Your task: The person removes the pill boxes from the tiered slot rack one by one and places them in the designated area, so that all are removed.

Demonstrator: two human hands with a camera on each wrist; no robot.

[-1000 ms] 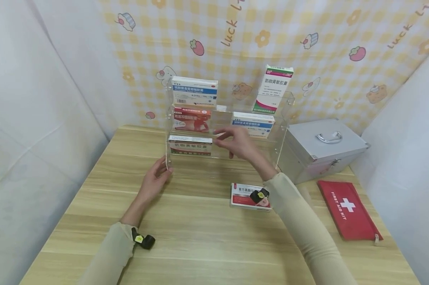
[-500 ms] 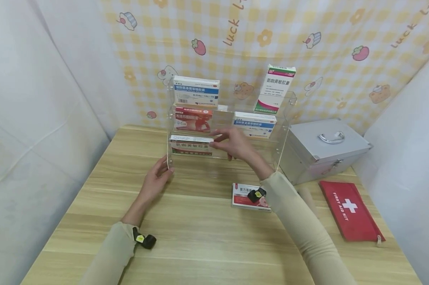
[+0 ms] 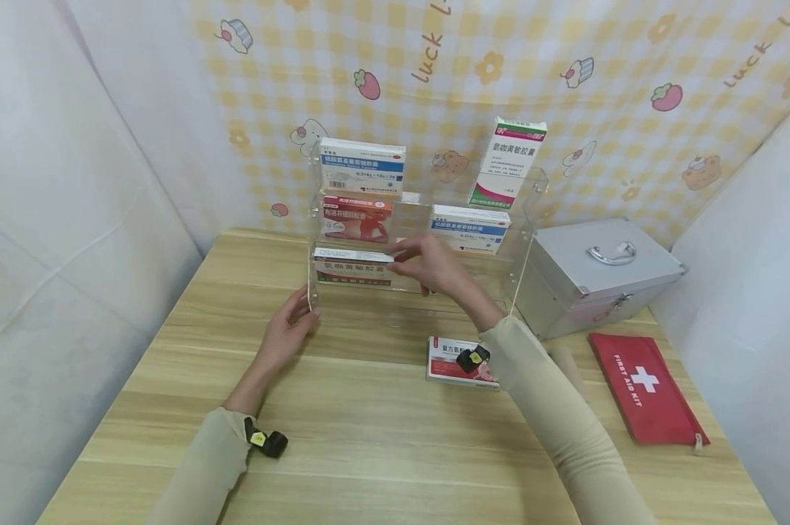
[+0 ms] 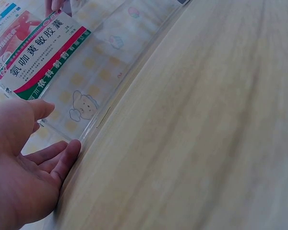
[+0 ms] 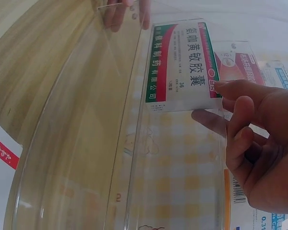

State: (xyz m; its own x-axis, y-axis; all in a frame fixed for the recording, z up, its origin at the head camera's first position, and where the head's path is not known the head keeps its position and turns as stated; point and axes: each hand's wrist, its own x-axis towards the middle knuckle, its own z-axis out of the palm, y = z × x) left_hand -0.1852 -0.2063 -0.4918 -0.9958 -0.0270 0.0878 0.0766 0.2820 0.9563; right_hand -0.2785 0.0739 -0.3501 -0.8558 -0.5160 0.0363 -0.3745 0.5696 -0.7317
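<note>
A clear acrylic shelf rack [image 3: 408, 300] stands on the table with medicine boxes on its tiers. On the lowest tier at left sits a white, green and magenta medicine box [image 3: 352, 272], printed face outward. My right hand [image 3: 431, 266] pinches this box at its right end; in the right wrist view the thumb [image 5: 230, 89] lies on the front corner and the index finger is partly behind the end. My left hand [image 3: 286, 332] grips the rack's lower left side edge, thumb toward the front and fingers on the outer side, seen closely in the left wrist view.
Above are a red box [image 3: 356, 219], blue-white boxes [image 3: 362, 168] and a tall upright box [image 3: 508, 164]. A red-white box [image 3: 444, 364] lies on the table under my right forearm. At right are a silver case [image 3: 598, 270] and a red first aid pouch [image 3: 647, 386].
My right hand has moved slightly left, and its thumb and index finger have closed onto the right end of the lowest-tier medicine box. The left hand has stayed at the rack's edge.
</note>
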